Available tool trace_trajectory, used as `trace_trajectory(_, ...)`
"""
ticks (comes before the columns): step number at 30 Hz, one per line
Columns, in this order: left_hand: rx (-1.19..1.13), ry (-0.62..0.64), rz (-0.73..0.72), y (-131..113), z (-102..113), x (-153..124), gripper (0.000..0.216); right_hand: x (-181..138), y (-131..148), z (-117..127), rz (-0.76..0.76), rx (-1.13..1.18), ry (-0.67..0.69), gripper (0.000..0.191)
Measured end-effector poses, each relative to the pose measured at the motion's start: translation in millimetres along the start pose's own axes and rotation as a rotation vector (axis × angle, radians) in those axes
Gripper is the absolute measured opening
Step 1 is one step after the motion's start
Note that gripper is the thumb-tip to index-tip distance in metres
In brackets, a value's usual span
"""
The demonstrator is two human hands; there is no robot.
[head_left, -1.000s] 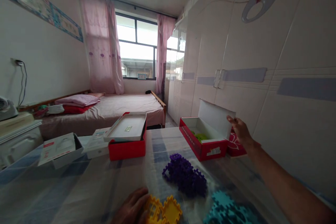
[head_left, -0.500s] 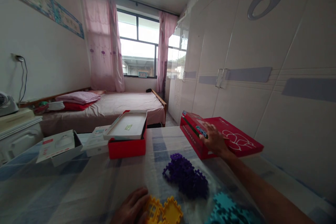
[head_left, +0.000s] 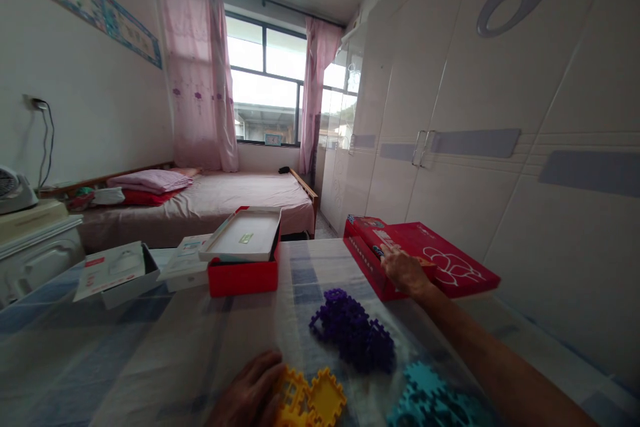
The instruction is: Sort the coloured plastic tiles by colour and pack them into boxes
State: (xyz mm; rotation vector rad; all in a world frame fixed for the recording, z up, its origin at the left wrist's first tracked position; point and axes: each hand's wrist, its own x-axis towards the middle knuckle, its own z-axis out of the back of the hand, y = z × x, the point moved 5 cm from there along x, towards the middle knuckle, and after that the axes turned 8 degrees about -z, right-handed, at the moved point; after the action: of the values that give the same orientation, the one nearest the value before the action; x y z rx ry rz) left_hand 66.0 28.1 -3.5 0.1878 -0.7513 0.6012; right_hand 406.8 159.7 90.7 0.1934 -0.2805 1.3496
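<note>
- Fingers of the right hand (head_left: 406, 271) lie flat and spread on the lid of the red box (head_left: 385, 257), pressing rather than gripping; its long axis runs away from them toward the far left.
- Left hand (head_left: 250, 397) rests on the table (head_left: 150, 360), fingers curled against the yellow foam tiles (head_left: 313, 400) (whether they pinch one is hard to tell at the frame edge).
- Purple tiles (head_left: 353, 337) lie between both hands; teal tiles (head_left: 430, 400) sit right of the left fingers.
</note>
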Motion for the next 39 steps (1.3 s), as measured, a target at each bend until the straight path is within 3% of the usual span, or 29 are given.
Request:
trace_trajectory(9,-0.006,0.016,0.028,-1.9,-0.2,1.7,0.026,3.2,2.4,-10.0,-0.040,-0.002,0.084,0.053)
trace_trajectory(16,-0.050,-0.008,0.045,2.3,-6.2,-2.8,0.027,-3.4,4.4,-17.9,-0.031,-0.029,0.047,0.054)
trace_trajectory(18,-0.053,0.033,0.094,-0.6,-2.9,-0.1,0.027,-7.1,13.3,-11.6,-0.029,-0.012,-0.058,0.052)
trace_trajectory(21,-0.070,0.091,0.167,-5.3,2.1,4.2,0.026,-19.7,55.3,5.0,0.131,0.103,-0.189,0.048)
trace_trajectory(25,-0.110,0.129,0.223,-6.6,2.5,6.0,0.027,-41.9,141.4,17.0,0.416,0.371,0.019,0.044)
trace_trajectory(29,-0.146,0.112,0.226,-5.3,2.7,7.1,0.026,-54.4,218.4,18.7,0.654,0.419,0.094,0.048)
trace_trajectory(34,-0.192,0.114,0.190,-4.1,3.9,9.3,0.028,-43.0,266.4,-1.3,0.512,0.307,0.124,0.040)
trace_trajectory(39,-0.223,0.121,0.252,-1.4,0.9,6.3,0.029,-35.4,277.5,-7.4,0.441,0.283,0.101,0.026)
